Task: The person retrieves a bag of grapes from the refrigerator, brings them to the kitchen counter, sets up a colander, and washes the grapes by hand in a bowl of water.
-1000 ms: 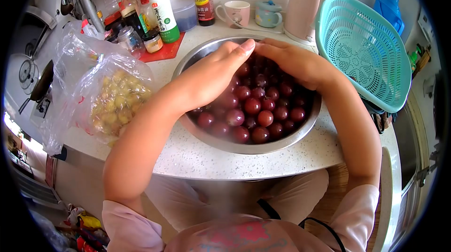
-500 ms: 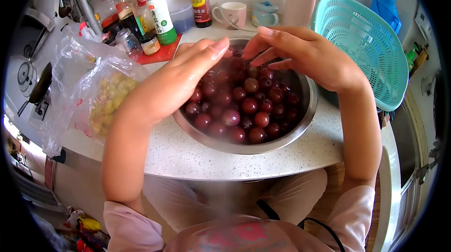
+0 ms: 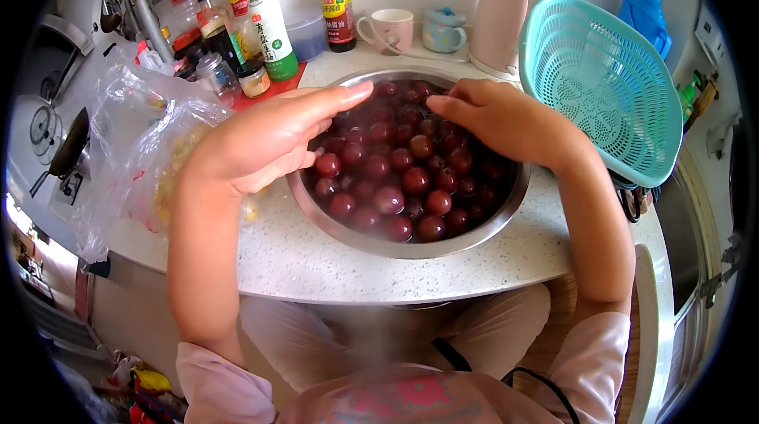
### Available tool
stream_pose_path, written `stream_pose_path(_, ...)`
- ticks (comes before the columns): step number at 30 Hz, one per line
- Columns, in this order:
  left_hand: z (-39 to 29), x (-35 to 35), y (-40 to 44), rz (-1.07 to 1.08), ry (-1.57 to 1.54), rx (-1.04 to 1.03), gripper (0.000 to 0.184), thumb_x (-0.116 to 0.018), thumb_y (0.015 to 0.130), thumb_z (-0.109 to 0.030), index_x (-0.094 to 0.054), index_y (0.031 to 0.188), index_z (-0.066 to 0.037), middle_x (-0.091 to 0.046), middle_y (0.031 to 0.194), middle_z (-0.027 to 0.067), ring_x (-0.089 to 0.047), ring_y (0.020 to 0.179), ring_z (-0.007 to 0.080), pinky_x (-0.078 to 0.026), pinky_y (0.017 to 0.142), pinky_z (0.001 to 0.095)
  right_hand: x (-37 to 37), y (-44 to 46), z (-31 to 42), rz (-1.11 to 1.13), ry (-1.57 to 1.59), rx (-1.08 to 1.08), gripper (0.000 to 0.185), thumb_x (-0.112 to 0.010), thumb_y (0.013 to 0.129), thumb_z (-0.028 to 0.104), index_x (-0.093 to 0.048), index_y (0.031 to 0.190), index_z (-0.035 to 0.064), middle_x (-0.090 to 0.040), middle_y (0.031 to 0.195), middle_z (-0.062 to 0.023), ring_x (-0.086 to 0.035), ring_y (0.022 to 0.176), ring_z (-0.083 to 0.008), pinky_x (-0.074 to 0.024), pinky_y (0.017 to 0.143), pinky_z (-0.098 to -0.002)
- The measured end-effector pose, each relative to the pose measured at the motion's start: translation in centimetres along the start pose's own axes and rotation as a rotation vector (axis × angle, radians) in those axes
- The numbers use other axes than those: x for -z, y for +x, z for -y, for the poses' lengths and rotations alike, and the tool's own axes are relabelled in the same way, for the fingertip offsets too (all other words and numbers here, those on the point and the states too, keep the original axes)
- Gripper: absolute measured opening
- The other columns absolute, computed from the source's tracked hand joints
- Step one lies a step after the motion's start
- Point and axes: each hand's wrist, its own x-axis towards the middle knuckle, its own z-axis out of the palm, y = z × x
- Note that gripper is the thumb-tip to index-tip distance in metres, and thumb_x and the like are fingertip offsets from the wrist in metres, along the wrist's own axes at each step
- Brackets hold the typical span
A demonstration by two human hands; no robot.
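A metal bowl (image 3: 411, 250) full of dark red grapes (image 3: 416, 180) stands on the speckled counter. Over the bowl's left rim is my left hand (image 3: 277, 131), thumb stretched out and fingers apart, holding nothing. My right hand (image 3: 498, 117) is at the bowl's upper right side, its thumb over the grapes and its other fingers curled at the far rim, partly hidden. I cannot make out anything in it. The two hands are apart, with grapes visible between them.
A clear plastic bag (image 3: 126, 139) of yellowish fruit lies left of the bowl. Bottles and jars (image 3: 273, 36) stand behind it. A pink mug (image 3: 391, 31), a small lidded pot (image 3: 444, 31) and a kettle (image 3: 498, 20) are at the back. A turquoise basket (image 3: 605, 92) leans at the right.
My hands were together over the bowl and have moved apart, the left one to the left rim and the right one to the right. More grapes show at the back.
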Motion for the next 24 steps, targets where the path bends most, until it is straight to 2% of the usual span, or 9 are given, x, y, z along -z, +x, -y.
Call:
stream_pose_path(2, 0.1, 0.5, 0.5, 0.047, 0.001, 0.039, 0.068, -0.058, 0.103, -0.045, -0.040, 0.152, -0.003, -0.028, 0.163, 0.0145, -0.026, 0.150, 0.0253, -0.031, 0.117, 0.0424, -0.6, 0.0, 0.6, 0.003, -0.004, -0.011, 0.062, -0.050, 0.101, 0.057, -0.065, 0.123, -0.0001, -0.071, 0.109, -0.0217, -0.068, 0.103, -0.0335, -0.0517, 0.091, -0.0398)
stream_pose_path(5, 0.9, 0.8, 2.5, 0.202, -0.009, 0.100, 0.068, -0.058, 0.102, -0.046, -0.042, 0.153, -0.004, -0.031, 0.162, 0.0128, -0.030, 0.148, 0.0220, -0.031, 0.118, 0.0397, -0.7, 1.0, 0.5, 0.069, 0.066, 0.009, 0.063, -0.048, 0.102, 0.057, -0.064, 0.126, 0.0003, -0.070, 0.114, -0.0203, -0.066, 0.107, -0.0303, -0.0494, 0.096, -0.0377)
stream_pose_path(8, 1.4, -0.4, 3.4, 0.261, 0.102, -0.004, 0.064, -0.055, 0.103, -0.048, -0.045, 0.151, -0.006, -0.035, 0.160, 0.0110, -0.033, 0.147, 0.0205, -0.028, 0.120, 0.0371, -1.6, 1.7, -0.1, 0.078, 0.185, 0.054, 0.062, -0.047, 0.103, 0.055, -0.063, 0.128, 0.0005, -0.068, 0.121, -0.0185, -0.063, 0.113, -0.0270, -0.0459, 0.101, -0.0359)
stream_pose_path(10, 0.5, -1.8, 2.7, 0.091, 0.273, 0.077, 0.069, -0.050, 0.104, -0.051, -0.040, 0.153, -0.004, -0.038, 0.159, 0.0101, -0.031, 0.148, 0.0203, -0.022, 0.122, 0.0362, -1.8, 1.8, 0.1, 0.084, 0.272, 0.044, 0.060, -0.047, 0.104, 0.053, -0.062, 0.130, 0.0008, -0.066, 0.125, -0.0166, -0.061, 0.116, -0.0251, -0.0437, 0.103, -0.0350)
stream_pose_path(12, 1.9, -1.6, 4.4, 0.045, 0.235, 0.033, 0.072, -0.048, 0.105, -0.053, -0.037, 0.155, -0.003, -0.038, 0.159, 0.0101, -0.029, 0.149, 0.0200, -0.020, 0.123, 0.0358, -1.8, 1.7, 0.6, 0.102, 0.357, -0.011, 0.058, -0.048, 0.104, 0.050, -0.062, 0.131, 0.0014, -0.065, 0.129, -0.0142, -0.059, 0.119, -0.0236, -0.0418, 0.105, -0.0344)
stream_pose_path(13, 2.0, -1.7, 4.7, 0.018, 0.228, -0.004, 0.073, -0.048, 0.105, -0.053, -0.033, 0.156, -0.003, -0.038, 0.159, 0.0097, -0.030, 0.148, 0.0192, -0.021, 0.122, 0.0353, -2.0, 1.7, 0.4, 0.099, 0.409, 0.017, 0.060, -0.048, 0.104, 0.053, -0.062, 0.132, 0.0018, -0.066, 0.127, -0.0138, -0.060, 0.117, -0.0238, -0.0426, 0.104, -0.0354)
stream_pose_path(18, 2.4, -0.9, 5.1, 0.078, -0.013, -0.127, 0.066, -0.047, 0.105, -0.053, -0.045, 0.149, -0.005, -0.047, 0.149, 0.0087, -0.042, 0.137, 0.0186, -0.030, 0.118, 0.0343, -2.6, 1.7, -0.1, 0.130, 0.646, 0.129, 0.063, -0.046, 0.103, 0.057, -0.064, 0.130, 0.0034, -0.067, 0.124, -0.0115, -0.060, 0.114, -0.0229, -0.0437, 0.102, -0.0358)
stream_pose_path(21, 1.2, -1.8, 3.2, 0.020, -0.117, -0.148, 0.062, -0.047, 0.106, -0.051, -0.048, 0.146, -0.004, -0.052, 0.140, 0.0083, -0.047, 0.129, 0.0169, -0.034, 0.115, 0.0344, -0.8, 0.8, 0.7, 0.156, 0.572, 0.050, 0.057, -0.046, 0.105, 0.054, -0.066, 0.127, 0.0053, -0.066, 0.125, -0.0088, -0.058, 0.114, -0.0184, -0.0445, 0.101, -0.0304)
stream_pose_path(24, 0.9, -1.7, 2.2, 0.006, -0.053, -0.246, 0.059, -0.043, 0.108, -0.049, -0.050, 0.143, -0.003, -0.055, 0.137, 0.0098, -0.050, 0.127, 0.0170, -0.036, 0.114, 0.0344, -0.6, 0.5, 0.1, 0.067, 0.640, 0.139, 0.058, -0.048, 0.103, 0.057, -0.070, 0.119, 0.0050, -0.068, 0.117, -0.0088, -0.060, 0.109, -0.0197, -0.0451, 0.099, -0.0333)
